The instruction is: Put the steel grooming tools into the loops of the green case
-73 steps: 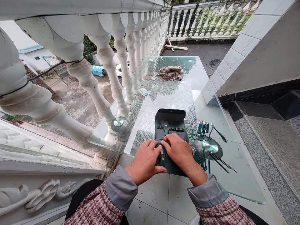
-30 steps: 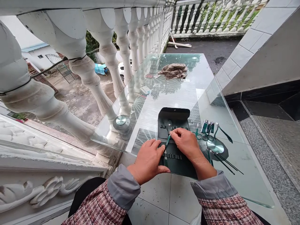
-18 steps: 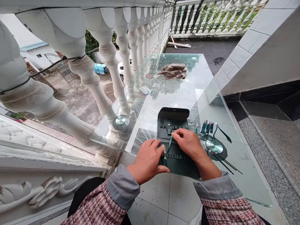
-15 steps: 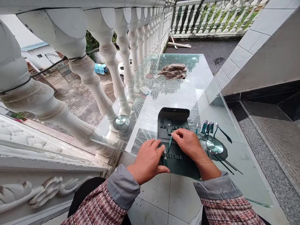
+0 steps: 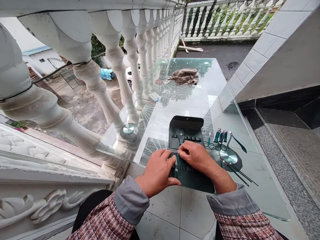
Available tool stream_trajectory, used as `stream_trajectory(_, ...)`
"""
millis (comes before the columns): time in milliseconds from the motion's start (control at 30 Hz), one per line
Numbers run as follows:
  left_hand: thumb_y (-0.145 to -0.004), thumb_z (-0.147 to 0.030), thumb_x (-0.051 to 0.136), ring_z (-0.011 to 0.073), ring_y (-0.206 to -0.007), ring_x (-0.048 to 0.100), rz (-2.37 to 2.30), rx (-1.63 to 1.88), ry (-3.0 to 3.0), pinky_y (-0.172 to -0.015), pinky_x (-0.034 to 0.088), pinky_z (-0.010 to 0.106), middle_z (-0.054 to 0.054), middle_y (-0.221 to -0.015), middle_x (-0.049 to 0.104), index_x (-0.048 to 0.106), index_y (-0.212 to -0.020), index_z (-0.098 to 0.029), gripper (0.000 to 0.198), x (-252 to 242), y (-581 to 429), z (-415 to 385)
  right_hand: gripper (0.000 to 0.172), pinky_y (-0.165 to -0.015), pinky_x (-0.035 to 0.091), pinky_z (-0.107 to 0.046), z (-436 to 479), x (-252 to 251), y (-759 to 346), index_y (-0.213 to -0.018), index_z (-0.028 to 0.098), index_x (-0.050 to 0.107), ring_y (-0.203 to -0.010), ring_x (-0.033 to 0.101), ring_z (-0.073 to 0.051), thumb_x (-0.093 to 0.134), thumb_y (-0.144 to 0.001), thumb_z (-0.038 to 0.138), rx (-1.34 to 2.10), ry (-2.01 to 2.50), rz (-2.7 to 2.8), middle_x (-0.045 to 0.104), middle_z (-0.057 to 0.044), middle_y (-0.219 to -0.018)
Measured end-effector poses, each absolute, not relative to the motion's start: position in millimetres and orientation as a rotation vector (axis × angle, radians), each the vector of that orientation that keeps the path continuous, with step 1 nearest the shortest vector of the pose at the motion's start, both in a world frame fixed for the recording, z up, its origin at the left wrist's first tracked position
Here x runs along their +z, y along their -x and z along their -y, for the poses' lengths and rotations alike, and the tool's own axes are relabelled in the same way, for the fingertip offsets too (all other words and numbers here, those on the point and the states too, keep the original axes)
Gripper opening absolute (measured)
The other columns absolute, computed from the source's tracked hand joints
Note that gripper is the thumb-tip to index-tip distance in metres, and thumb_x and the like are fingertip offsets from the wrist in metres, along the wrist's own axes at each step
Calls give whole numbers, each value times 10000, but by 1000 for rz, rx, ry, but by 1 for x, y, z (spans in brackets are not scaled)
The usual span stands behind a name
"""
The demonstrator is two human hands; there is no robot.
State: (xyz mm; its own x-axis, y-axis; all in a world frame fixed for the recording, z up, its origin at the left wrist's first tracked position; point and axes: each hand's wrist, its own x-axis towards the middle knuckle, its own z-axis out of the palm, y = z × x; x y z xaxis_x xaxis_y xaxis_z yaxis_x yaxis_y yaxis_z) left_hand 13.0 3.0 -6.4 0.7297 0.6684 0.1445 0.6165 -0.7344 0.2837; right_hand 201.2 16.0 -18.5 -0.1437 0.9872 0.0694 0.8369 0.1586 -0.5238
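A black tool case [image 5: 185,127] lies open on the glass table [image 5: 190,96], with rows of elastic loops inside. My left hand [image 5: 157,171] rests on the case's near left edge, fingers curled against it. My right hand [image 5: 197,157] pinches a thin green tool [image 5: 178,159] that stands in the lower row of loops, beside another thin tool in that row. A clipper [image 5: 181,136] sits in the upper row.
Several loose green and steel tools [image 5: 222,137] and long thin picks [image 5: 240,173] lie right of the case around a round metal disc [image 5: 228,156]. A crumpled brown cloth [image 5: 184,76] lies at the far end. White balusters [image 5: 110,66] run along the left; a tiled wall stands right.
My right hand held the green tool above the lower loops, then moved it down and toward me into that row. My left hand stayed on the case's edge.
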Motion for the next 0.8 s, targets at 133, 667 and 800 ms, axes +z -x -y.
stream_trajectory(133, -513, -562, 797, 329, -1145, 472, -1017, 346, -2708, -964, 413, 481, 126, -1186, 543, 517, -1096, -176, 753, -7, -13, -3, 213, -704, 408, -275, -14, -16, -205, -808, 211, 633, -761, 564, -150, 429, -834, 267, 493, 1700, 1966, 622, -29, -833)
stream_trajectory(667, -527, -575, 783, 329, -1148, 465, -1019, 341, -2727, -961, 412, 465, 129, -1186, 539, 507, -1097, -167, 753, -9, -13, -2, 213, -722, 422, -269, 4, -3, -199, -891, 231, 652, -820, 565, -146, 448, -834, 215, 462, 1682, 2157, 602, -24, -894)
stream_trajectory(800, -550, -578, 772, 327, -1136, 471, -1013, 349, -2738, -951, 415, 462, 123, -1188, 535, 506, -1090, -171, 726, -10, -13, -2, 186, -704, 418, -270, 9, -2, -198, -867, 228, 647, -835, 558, -154, 465, -831, 210, 412, 1692, 2190, 593, -28, -888)
